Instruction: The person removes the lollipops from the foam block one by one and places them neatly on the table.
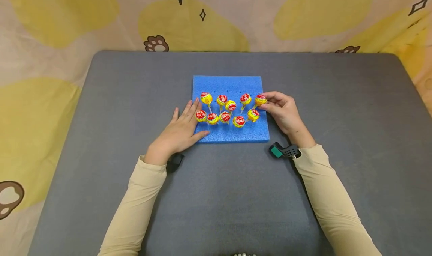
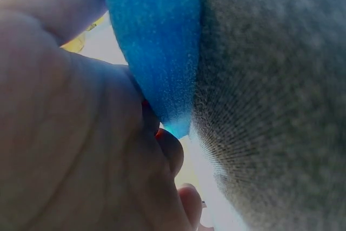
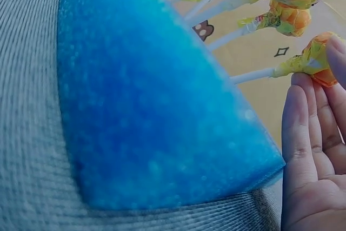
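A blue foam block (image 1: pixel 227 84) lies on the table with several lollipops (image 1: pixel 225 117) standing in it by their white sticks, in red and yellow wrappers. My left hand (image 1: pixel 180 132) rests along the block's left side, fingers extended and thumb over the front left corner. At the block's right side my right hand (image 1: pixel 283 111) pinches the wrapped head of the rightmost lollipop (image 1: pixel 260 100) between thumb and fingers. In the right wrist view the stick of that pinched lollipop (image 3: pixel 311 63) runs down to the top of the foam. The left wrist view shows the palm close against the foam edge (image 2: pixel 157 41).
The grey table (image 1: pixel 219 196) extends all around the block. Behind it hangs a patterned yellow cloth (image 1: pixel 192 23). A black strap with a green-faced device (image 1: pixel 277 151) sits under the right wrist. Small white beads (image 1: pixel 244 254) show at the bottom edge.
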`<act>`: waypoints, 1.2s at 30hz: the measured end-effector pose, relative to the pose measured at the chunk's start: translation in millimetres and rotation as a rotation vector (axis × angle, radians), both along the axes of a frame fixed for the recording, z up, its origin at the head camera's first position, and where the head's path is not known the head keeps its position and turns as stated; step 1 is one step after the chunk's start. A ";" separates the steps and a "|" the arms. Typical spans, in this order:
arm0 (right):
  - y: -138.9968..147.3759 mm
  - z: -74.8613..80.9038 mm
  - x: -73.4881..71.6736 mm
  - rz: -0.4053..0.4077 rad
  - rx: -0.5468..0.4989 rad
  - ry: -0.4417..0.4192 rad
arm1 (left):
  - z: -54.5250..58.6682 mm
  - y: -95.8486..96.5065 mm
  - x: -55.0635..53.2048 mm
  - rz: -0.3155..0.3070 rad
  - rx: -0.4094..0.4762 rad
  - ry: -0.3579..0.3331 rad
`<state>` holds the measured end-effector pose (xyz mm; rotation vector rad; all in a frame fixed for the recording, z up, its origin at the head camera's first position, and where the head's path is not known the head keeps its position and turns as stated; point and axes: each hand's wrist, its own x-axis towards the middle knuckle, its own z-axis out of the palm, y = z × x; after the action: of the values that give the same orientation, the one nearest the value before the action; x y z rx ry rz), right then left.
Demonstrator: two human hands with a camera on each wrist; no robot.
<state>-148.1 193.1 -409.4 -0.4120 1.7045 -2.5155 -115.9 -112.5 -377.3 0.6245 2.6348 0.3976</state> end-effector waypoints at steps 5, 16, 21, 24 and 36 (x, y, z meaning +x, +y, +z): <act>0.4 0.5 1.2 -0.016 -0.008 -0.007 | 0.3 0.1 0.3 0.000 0.004 0.005; 0.6 1.1 -2.0 -0.043 -0.199 -0.013 | 2.9 -2.2 -0.3 -0.005 0.004 0.011; 2.7 2.0 -5.3 -0.097 -0.289 -0.069 | 3.3 -4.0 -0.8 -0.012 0.021 0.003; 5.9 2.3 -7.3 -0.130 -0.324 -0.102 | 3.5 -4.7 -1.1 -0.016 0.031 0.003; 33.2 4.4 -20.0 -0.079 -0.197 -0.277 | 1.0 -4.5 -0.9 -0.013 0.030 0.012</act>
<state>-168.1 226.3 -405.0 -0.0034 1.4052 -2.6559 -116.8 -117.0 -376.3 0.6555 2.6390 0.4309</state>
